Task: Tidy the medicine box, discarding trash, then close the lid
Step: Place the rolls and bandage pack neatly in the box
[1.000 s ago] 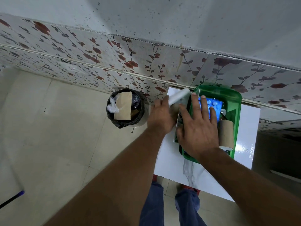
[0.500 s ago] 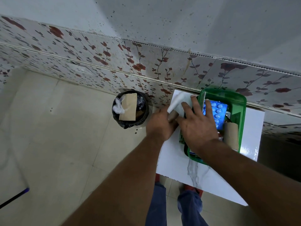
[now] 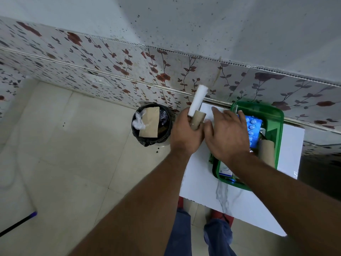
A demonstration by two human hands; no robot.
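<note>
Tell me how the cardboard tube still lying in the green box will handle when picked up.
The cardboard tube looks hollow and bare, so probably very light and easily crushed. Being round, it may roll if nudged, though the green box wall beside it should stop it.

Left hand [image 3: 186,134] raised in a closed grip; right hand [image 3: 227,133] flat, palm down, fingers spread, beside it

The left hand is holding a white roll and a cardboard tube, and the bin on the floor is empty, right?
Not quite. The head view shows the bin on the floor already has trash in it: brown cardboard and crumpled plastic. The rest is right: the left hand holds a white roll and a cardboard tube.
</note>
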